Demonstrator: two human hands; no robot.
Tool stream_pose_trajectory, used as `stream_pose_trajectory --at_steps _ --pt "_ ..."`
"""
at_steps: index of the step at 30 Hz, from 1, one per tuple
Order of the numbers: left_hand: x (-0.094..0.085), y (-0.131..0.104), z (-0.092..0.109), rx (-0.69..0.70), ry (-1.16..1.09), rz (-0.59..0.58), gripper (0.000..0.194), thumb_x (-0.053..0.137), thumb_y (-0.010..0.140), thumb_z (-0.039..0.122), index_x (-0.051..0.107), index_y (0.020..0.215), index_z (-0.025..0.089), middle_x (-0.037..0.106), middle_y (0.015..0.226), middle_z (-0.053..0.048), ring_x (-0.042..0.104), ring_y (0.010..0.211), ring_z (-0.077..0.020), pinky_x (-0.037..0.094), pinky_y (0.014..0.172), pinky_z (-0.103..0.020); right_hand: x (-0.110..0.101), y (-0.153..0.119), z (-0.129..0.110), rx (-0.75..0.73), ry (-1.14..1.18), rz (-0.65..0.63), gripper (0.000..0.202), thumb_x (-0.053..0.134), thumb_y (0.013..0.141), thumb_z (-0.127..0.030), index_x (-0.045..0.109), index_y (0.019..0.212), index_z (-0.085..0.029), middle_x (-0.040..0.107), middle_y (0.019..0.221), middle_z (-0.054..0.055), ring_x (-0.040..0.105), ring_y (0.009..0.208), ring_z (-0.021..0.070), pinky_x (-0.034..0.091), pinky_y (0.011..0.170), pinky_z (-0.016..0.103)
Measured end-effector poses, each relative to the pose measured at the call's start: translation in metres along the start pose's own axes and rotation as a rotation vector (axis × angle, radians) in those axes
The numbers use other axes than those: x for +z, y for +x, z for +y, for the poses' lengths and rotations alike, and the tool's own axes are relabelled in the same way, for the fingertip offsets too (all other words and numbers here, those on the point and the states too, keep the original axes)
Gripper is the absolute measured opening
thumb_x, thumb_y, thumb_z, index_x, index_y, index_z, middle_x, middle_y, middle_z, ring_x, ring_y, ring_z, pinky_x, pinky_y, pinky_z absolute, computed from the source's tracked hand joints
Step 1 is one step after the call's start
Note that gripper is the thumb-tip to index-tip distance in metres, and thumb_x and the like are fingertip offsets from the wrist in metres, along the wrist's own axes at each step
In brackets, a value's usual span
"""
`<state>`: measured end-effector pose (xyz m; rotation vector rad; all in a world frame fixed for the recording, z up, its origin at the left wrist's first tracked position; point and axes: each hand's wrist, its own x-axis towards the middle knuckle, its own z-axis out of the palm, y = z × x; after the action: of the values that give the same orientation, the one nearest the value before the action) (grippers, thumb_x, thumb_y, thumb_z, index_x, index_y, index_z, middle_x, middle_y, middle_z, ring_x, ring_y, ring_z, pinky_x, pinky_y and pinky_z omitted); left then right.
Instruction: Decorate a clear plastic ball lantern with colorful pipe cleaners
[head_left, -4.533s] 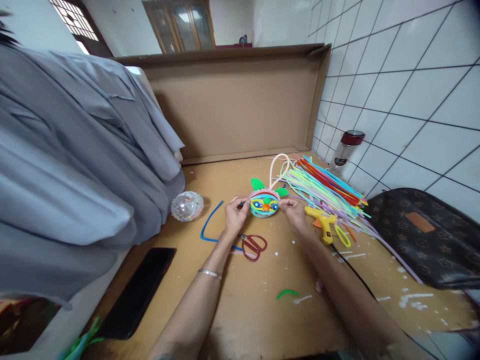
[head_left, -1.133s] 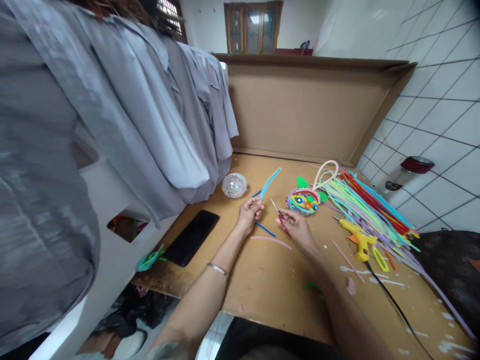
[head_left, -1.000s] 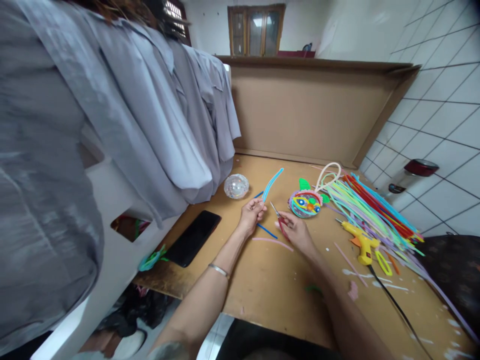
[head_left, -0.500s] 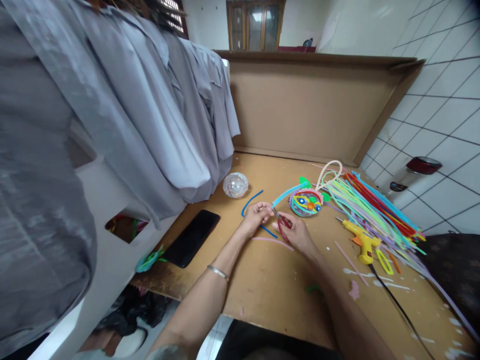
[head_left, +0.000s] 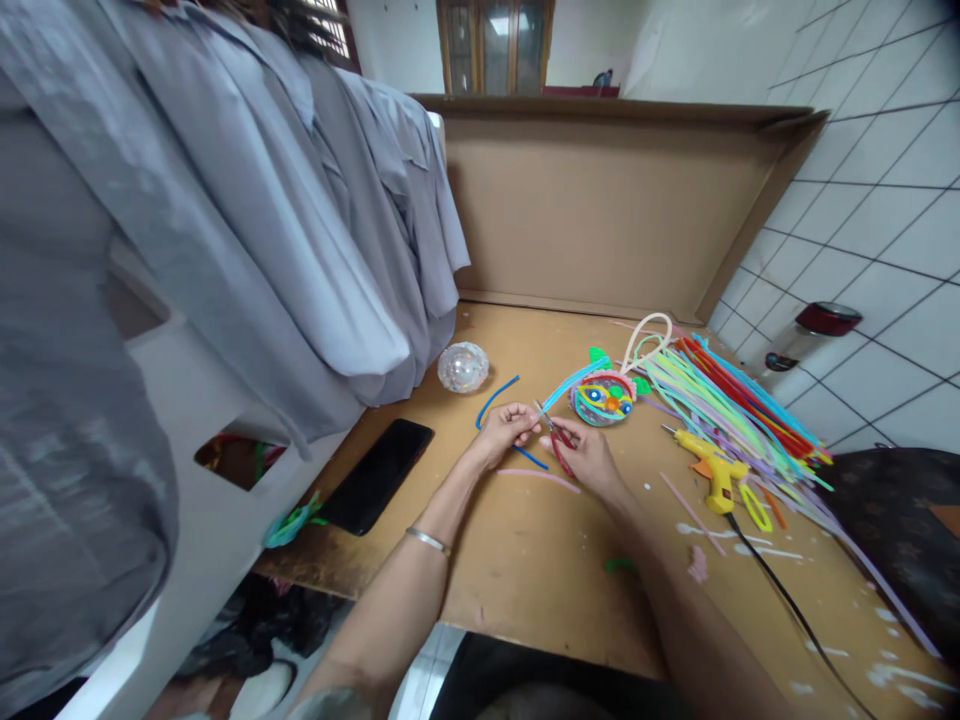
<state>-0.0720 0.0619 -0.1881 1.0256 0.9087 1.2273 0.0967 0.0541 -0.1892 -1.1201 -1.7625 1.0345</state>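
My left hand [head_left: 510,432] is pinched closed at the near end of light-blue pipe cleaners [head_left: 571,382], which run up to the right. Red-handled scissors [head_left: 559,452] are in my right hand [head_left: 592,458], their blades at that same end by my left fingertips. Just beyond lies a decorated ball [head_left: 602,398] with a colourful face of pipe cleaners, green ears and a pale loop; the light-blue strands reach its top edge. A bent dark-blue pipe cleaner [head_left: 495,398] passes beneath my left hand. A pink strip [head_left: 538,478] rests on the table nearer me.
A clear bowl-like piece [head_left: 463,368] sits behind my left hand, and a black phone [head_left: 379,475] lies to the left. On the right are a pile of pipe cleaners [head_left: 739,400] and a yellow glue gun [head_left: 716,470] with its cord. Grey shirts [head_left: 360,220] hang along the left.
The whole view has shifted slightly, with things sitting a little further left. Both hands keep nearly the same place at the strands' end, and the scissors are slightly turned.
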Motion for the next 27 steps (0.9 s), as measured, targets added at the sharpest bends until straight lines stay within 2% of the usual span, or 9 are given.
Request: stream_pose_trajectory --at_steps 6,11,17,23,27 --pt "-0.002 -0.002 0.004 -0.003 -0.007 0.008 0.045 0.086 0.051 0.045 0.062 0.071 0.013 0.061 0.06 0.001 0.04 0.043 -0.0026 0.024 0.046 -0.02 0.0 0.002 0.007 -0.011 -0.031 0.014 0.042 0.068 0.073 -0.044 0.071 0.104 -0.015 0.071 0.075 0.003 0.062 0.066 0.0161 0.05 0.068 0.028" --pt "-0.001 -0.002 0.004 0.004 -0.011 0.001 0.041 0.085 0.051 0.041 0.064 0.071 0.012 0.059 0.058 0.003 0.039 0.044 -0.0026 0.024 0.047 -0.02 -0.001 0.001 0.004 -0.042 -0.073 0.017 0.039 0.068 0.073 -0.043 0.071 0.102 -0.016 0.069 0.073 0.002 0.059 0.063 0.0148 0.047 0.062 0.026" --pt "-0.003 -0.003 0.004 -0.001 0.029 0.007 0.04 0.085 0.052 0.042 0.066 0.072 0.013 0.06 0.06 0.002 0.04 0.046 -0.0041 0.026 0.048 -0.021 0.0 -0.001 0.0 -0.015 -0.108 0.001 0.037 0.066 0.077 -0.041 0.071 0.104 -0.017 0.073 0.078 0.002 0.063 0.069 0.0166 0.049 0.068 0.027" --pt "-0.008 -0.001 0.011 0.147 0.07 0.175 0.037 0.081 0.062 0.047 0.068 0.074 0.015 0.066 0.075 -0.003 0.054 0.065 -0.0114 0.038 0.059 -0.022 -0.003 -0.003 -0.005 0.017 -0.395 0.026 0.035 0.063 0.077 -0.038 0.073 0.105 -0.019 0.075 0.084 0.004 0.065 0.071 0.0194 0.046 0.067 0.028" --pt "-0.009 -0.003 0.014 0.246 0.195 0.16 0.036 0.077 0.068 0.047 0.072 0.084 0.016 0.071 0.089 -0.008 0.061 0.085 -0.0186 0.045 0.079 -0.028 -0.003 -0.008 -0.019 0.038 -0.568 -0.051 0.032 0.063 0.079 -0.041 0.073 0.104 -0.024 0.075 0.084 0.003 0.065 0.072 0.0193 0.041 0.064 0.025"
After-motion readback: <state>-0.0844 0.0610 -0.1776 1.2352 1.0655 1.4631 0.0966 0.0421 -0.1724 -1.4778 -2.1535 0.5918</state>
